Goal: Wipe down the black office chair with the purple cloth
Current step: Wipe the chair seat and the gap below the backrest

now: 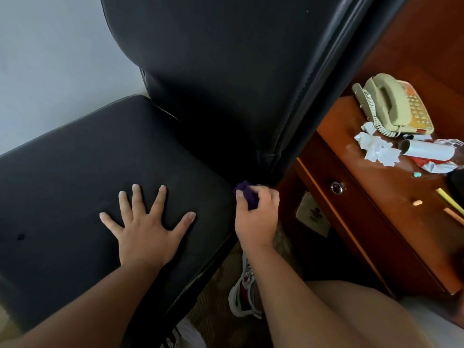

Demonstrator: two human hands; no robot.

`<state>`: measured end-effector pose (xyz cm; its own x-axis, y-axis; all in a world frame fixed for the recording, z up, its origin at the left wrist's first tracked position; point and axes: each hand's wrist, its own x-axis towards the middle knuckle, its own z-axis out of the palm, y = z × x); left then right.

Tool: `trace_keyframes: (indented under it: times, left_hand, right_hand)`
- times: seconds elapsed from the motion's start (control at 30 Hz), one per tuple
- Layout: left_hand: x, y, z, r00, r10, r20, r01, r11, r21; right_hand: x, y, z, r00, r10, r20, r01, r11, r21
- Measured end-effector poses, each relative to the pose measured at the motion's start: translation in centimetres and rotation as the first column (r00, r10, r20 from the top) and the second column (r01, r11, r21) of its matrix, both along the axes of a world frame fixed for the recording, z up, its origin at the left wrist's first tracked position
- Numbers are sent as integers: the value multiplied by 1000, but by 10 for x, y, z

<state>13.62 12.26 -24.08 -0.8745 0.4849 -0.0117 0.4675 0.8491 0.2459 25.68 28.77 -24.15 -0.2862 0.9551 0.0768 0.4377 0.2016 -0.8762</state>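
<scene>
Wooden desk [391, 189] bearing phone [394, 106], crumpled tissues [376, 149]

The left hand [148, 228] lies flat on the seat of the black office chair [100, 172], fingers spread wide and straight. The right hand [257, 217] curls round the purple cloth [247, 195], bunched small, and presses it at the seat's right edge, just where the backrest comes down to meet it. How much of the cloth touches the leather is hard to tell; the fingers hide most of it. Beside the chair stands a wooden desk [376, 209] with a beige telephone [394, 109], crumpled white paper [374, 146] and a drawer knob [337, 187]. A sneaker [242, 292] shows on the floor below the right forearm.
</scene>
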Motion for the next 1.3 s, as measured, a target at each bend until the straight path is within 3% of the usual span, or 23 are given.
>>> trace_keyframes:
  times: [0.07,0.17,0.3,0.37,0.47,0.53,0.6,0.63,0.83,1.0,1.17,1.3]
  left_hand:
    - [0,1,0,1000,0,4,0,1000,-2]
    - [1,2,0,1000,3,5,-3,1000,-15]
    - [3,8,0,999,31,20,-31,999,-11]
    - [5,10,0,999,44,23,-44,999,-10]
    - [6,14,0,998,51,20,-51,999,-6]
    - [6,13,0,999,53,12,-53,999,-14]
    - [5,11,0,999,46,12,-45,999,-16]
    - [5,10,-1,999,41,10,-41,999,-13]
    - [6,13,0,999,40,24,-40,999,-3]
    - [11,24,0,996,85,39,-85,996,1]
    - [11,29,-2,995,100,12,-99,994,-35]
    - [9,24,-3,997,83,-6,-83,996,-45]
  right_hand:
    - [0,6,-10,1000,-16,16,17,1000,-15]
    - [-8,17,-13,980,-192,-43,179,959,-219]
    - [-8,40,-6,897,-441,-29,352,752,-558]
    - [-4,43,-5,881,-473,-10,375,711,-595]
    - [-7,15,1,935,-330,-134,255,883,-394]
    - [-10,-14,7,996,-87,-18,84,987,-135]
    - [-10,-25,8,986,57,157,-72,993,90]
    - [-11,-22,7,976,72,206,-99,987,125]
    - [-33,22,7,975,-76,207,86,995,-40]
    - [-39,54,16,988,-103,116,122,977,-177]
    - [-26,26,8,956,27,293,-36,999,25]
    - [-10,-12,2,936,108,335,-163,977,138]
